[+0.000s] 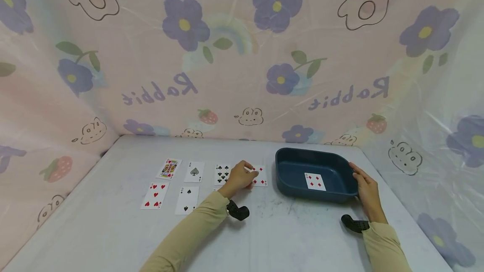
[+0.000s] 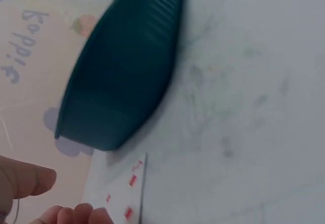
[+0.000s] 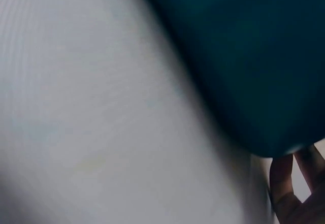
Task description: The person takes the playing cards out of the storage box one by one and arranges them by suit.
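Observation:
Playing cards lie face up on the grey table [image 1: 287,230]. My left hand [image 1: 250,178] reaches over a diamonds card [image 1: 262,178]; its fingertips [image 2: 76,215] touch the card's [image 2: 127,191] near end, which lies flat, and the thumb stays apart from it. Right of the card stands a dark blue tray [image 1: 291,160], also filling the top of the left wrist view [image 2: 122,66]. A second diamonds card [image 1: 314,181] lies inside it. My right hand [image 1: 356,172] rests with straight fingers against the tray's right wall [image 3: 244,56], its fingers [image 3: 284,181] showing beside it.
To the left lie a clubs card [image 1: 222,174], an ace of spades [image 1: 194,171], a king [image 1: 169,168], a hearts card [image 1: 155,195] and a two of spades [image 1: 187,200]. A flowered plastic sheet [image 1: 242,53] walls in the table on three sides.

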Available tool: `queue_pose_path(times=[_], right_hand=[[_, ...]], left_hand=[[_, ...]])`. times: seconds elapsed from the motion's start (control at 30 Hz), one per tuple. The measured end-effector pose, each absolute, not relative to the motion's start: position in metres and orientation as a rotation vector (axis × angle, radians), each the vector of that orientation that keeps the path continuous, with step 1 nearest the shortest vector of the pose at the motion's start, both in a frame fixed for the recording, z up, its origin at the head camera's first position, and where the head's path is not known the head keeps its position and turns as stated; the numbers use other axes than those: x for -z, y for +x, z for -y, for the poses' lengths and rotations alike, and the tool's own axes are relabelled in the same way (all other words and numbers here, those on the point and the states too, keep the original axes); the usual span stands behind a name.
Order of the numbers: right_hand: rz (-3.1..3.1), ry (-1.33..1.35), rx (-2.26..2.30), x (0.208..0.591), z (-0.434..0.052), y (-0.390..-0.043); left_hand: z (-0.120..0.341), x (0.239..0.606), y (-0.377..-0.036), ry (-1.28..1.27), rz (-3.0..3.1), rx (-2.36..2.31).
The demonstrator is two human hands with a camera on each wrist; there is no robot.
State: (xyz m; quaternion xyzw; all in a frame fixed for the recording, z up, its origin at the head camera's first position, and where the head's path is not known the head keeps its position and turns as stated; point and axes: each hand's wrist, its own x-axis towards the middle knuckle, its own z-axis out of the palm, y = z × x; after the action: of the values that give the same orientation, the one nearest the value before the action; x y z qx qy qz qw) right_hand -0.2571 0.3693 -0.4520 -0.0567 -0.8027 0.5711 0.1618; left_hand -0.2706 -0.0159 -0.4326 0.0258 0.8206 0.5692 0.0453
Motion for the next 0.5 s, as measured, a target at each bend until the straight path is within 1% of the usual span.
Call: queue_pose_path(times=[0.23,0.5], right_hand=[[2.288,-0.175,-1.644,0.451,-0.368,-0.256],[2.281,-0.201,-1.662,0.45,-0.367,-0.257]], left_hand=[[0.003,0.408,-0.264,0.113,-2.384,-1.877],[-0.014,0.387,-0.262,0.239,-2.227,-2.046]])
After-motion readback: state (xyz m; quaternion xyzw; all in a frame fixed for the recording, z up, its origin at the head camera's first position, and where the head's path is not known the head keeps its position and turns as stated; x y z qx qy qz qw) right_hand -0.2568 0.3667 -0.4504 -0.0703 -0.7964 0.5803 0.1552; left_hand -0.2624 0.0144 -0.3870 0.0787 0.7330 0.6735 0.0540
